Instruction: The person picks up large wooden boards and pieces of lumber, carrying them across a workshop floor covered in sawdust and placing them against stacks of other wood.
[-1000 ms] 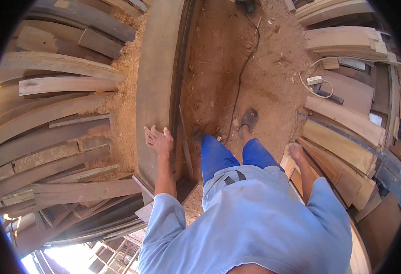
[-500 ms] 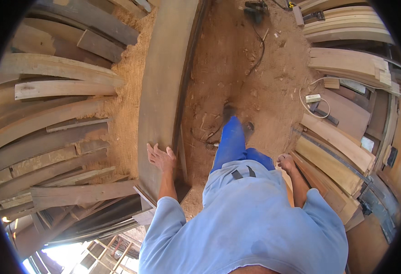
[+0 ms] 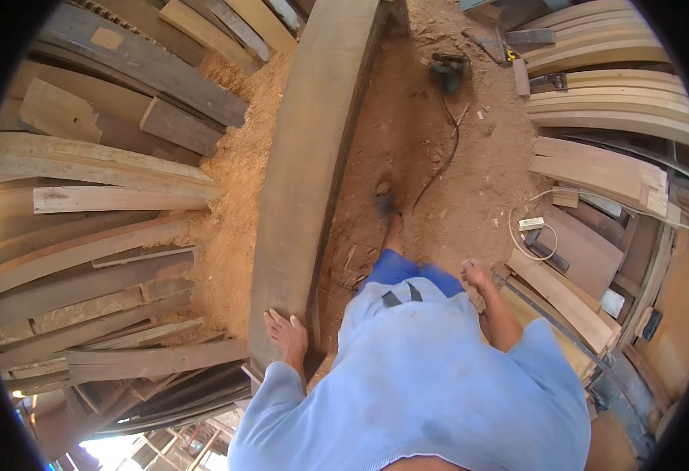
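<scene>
My left hand (image 3: 287, 336) lies with its fingers spread on the near end of a long, thick wooden board (image 3: 301, 188), which runs away from me on the left. Its thumb side is by the board's right edge, and nothing is gripped. My right hand (image 3: 476, 273) hangs beside my right hip with its fingers curled in, touching nothing that I can see. No object shows in it. Below, my blue shorts (image 3: 415, 271) and one bare leg stretched forward show over the dusty ground.
Stacked planks (image 3: 101, 165) and wood shavings (image 3: 235, 180) line the left. On the right lie more boards (image 3: 596, 169) and a white power strip (image 3: 531, 224) with a looped cord. A dark corded power tool (image 3: 448, 72) sits on the ground ahead, its black cable (image 3: 446, 161) trailing toward me.
My body has moved forward along the board, and the view takes in more ahead, including the whole power tool. My left hand stays on the board; my right hand still hangs curled.
</scene>
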Available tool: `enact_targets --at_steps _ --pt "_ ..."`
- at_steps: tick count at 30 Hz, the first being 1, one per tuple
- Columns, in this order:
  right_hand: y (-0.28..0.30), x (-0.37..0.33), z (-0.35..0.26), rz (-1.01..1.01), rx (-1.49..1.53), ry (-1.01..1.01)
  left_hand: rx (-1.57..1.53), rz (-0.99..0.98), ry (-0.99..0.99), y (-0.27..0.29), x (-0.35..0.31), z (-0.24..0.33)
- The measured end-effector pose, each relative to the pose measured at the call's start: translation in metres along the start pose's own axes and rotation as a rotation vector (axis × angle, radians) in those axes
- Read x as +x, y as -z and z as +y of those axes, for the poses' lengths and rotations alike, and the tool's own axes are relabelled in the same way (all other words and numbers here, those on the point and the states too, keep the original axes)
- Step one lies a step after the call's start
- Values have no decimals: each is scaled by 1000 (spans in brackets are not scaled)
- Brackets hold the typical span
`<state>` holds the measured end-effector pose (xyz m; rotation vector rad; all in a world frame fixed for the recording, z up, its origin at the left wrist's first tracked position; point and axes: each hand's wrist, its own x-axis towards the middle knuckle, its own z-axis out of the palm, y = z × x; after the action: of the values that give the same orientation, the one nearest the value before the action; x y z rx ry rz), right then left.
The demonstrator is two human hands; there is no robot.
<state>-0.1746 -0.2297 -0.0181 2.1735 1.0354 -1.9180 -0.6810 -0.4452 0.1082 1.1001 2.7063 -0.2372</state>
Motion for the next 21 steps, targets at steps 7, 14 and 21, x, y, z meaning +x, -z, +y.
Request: enact_targets --at_steps 7,14,21 --pt "56 33 -89 300 -217 11 -123 97 117 52 189 196" --pt "120 120 -109 99 -251 -21 -232 234 -619 140 382 518" --pt "225 203 -240 4 -413 -15 -28 38 -624 127 499 686"
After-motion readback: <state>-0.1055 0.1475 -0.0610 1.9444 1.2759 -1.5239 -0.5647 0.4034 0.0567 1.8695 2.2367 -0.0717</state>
